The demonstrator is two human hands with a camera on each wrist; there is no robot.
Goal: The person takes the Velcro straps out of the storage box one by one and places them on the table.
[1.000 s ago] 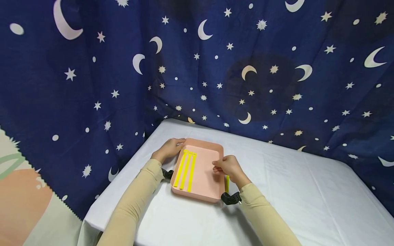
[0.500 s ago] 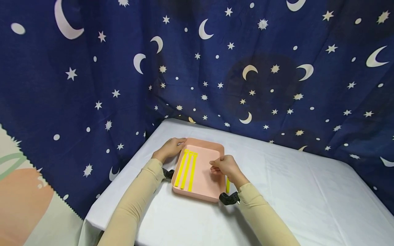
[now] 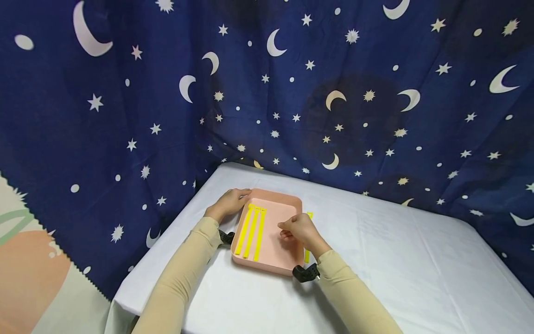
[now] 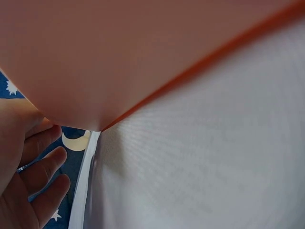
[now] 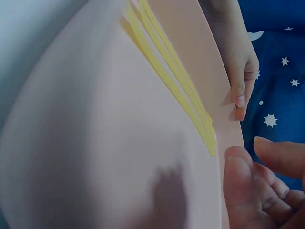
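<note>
A pink rectangular tray (image 3: 275,269) lies on the table, with three yellow cable straps (image 3: 251,234) side by side along its left part. Each has a wider, slotted head at the far end. My left hand (image 3: 229,202) holds the tray's far left rim, its thumb at the inner wall and fingers outside. My right hand (image 3: 301,229) hovers over the right half of the tray, thumb and index finger apart and nothing between them. Another yellow strap (image 3: 307,256) lies just outside the tray's right wall, partly hidden by the right hand.
The table (image 3: 400,278) has a white cloth. Behind it hangs a dark blue curtain (image 3: 292,97) with moons and stars. Black wrist mounts (image 3: 305,273) sit at both wrists, the right one overlapping the tray's near right corner in the head view.
My right hand has moved left over the tray, and the head of the outer strap now shows behind it. The left hand and the straps in the tray have stayed put.
</note>
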